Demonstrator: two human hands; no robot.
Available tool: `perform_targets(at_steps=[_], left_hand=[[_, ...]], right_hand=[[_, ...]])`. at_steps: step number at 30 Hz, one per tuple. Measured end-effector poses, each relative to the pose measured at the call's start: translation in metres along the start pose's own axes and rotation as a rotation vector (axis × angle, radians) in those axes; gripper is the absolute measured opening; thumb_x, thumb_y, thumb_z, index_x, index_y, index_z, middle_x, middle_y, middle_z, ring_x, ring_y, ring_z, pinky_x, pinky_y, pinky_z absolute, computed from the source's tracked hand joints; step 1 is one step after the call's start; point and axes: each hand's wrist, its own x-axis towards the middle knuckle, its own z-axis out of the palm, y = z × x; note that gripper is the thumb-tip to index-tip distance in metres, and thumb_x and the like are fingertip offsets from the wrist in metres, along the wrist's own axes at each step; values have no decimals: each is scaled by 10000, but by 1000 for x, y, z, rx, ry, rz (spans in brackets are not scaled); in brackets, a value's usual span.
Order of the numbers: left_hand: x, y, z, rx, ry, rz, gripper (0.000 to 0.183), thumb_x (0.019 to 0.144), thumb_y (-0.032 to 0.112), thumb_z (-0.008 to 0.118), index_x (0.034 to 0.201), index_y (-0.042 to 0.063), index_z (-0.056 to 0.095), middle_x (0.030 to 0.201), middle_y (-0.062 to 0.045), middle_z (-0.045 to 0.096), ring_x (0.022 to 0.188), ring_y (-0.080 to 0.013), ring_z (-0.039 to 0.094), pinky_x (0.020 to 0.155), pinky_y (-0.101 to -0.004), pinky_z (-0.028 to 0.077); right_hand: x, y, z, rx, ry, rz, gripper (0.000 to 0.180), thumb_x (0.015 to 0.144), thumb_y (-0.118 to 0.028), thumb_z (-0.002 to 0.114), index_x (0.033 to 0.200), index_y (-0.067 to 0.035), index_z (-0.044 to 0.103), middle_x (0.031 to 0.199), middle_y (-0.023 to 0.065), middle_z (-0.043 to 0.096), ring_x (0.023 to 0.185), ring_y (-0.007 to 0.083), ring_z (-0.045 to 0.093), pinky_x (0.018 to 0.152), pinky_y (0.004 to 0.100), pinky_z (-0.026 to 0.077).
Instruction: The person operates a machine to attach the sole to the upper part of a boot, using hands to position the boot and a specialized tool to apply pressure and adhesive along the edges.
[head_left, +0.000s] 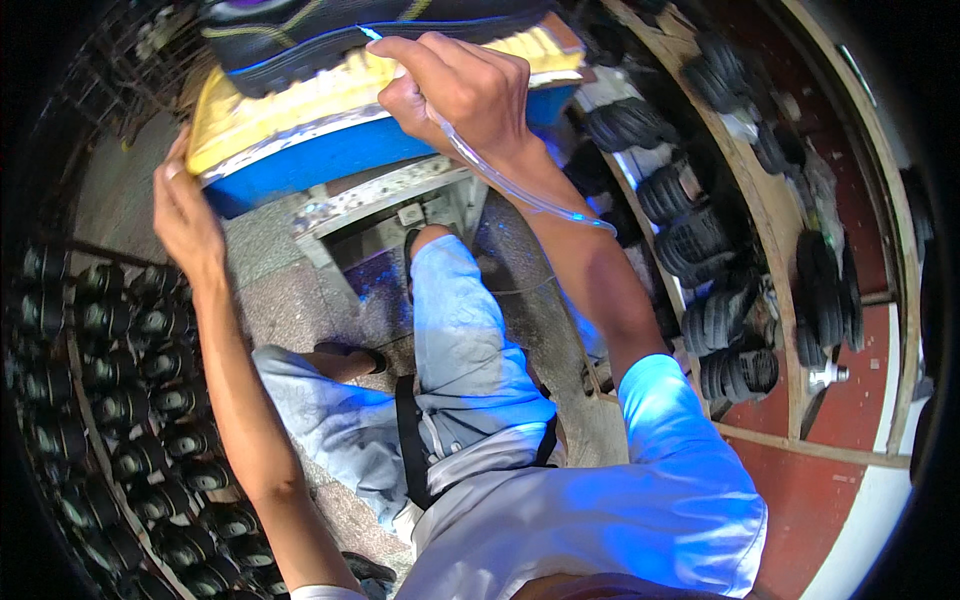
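A black shoe with yellow stitching (300, 37) lies at the top of the view on a yellow, rough-topped block (255, 124) with a blue side. My right hand (465, 86) grips a thin pen-like tip at the shoe's sole edge, and clear tubing (510, 191) runs from it along my forearm. The tip glows blue-white. My left hand (184, 210) rests against the left end of the block, its fingers partly hidden behind it. The upper part of the shoe is cut off by the picture's rim.
Under the block stands a worn, paint-spotted metal frame (390, 196). At the left is a rack with many black shoe parts (157, 322). Wooden shelves (757, 202) at the right hold stacks of black soles (682, 240). My legs are below the block.
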Motion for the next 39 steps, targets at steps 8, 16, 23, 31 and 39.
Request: perform_targets(at_steps=[8,16,23,31,39], left_hand=[[18,-31,8,-232,-152,72,576,1135,379,316,1353,-80,587,1354,-190,633,1223,-231,606,1093,-356,424],[94,-116,14,-368,-222,-134,477,1100,377,488,1332,-8,649,1281,-92,669,1179,-171,599,1051,-320,431],[132,-123,80,-480,-216,-248,330,1098,214,490,1305,24,662,1207,-52,694,1063,-141,643,931,-276,499],[84,-71,38,-305,-37,-207,348,1008,-1,473,1268,65,694,1219,-130,708,1080,-206,680,896,-346,549],[-95,84,-9,-323,-41,-102,292,924,69,673,1212,22,700,802,26,630,717,-59,553,678,-228,473]], right_hand=[[-16,37,-79,-91,-87,102,196,750,-81,648,917,-95,751,709,71,662,571,264,647,528,364,517],[21,26,-144,75,-274,300,216,771,-39,574,893,-40,753,717,120,668,564,258,637,535,345,507],[28,17,-175,127,-311,293,177,771,-63,616,884,-40,752,743,121,700,590,261,671,555,353,528],[40,-9,-191,388,-340,493,295,903,-159,561,1115,-84,752,697,68,668,571,140,629,555,290,489],[-1,-35,-101,561,-355,790,329,1062,-146,473,1320,-48,652,1105,145,749,997,182,719,804,298,557]])
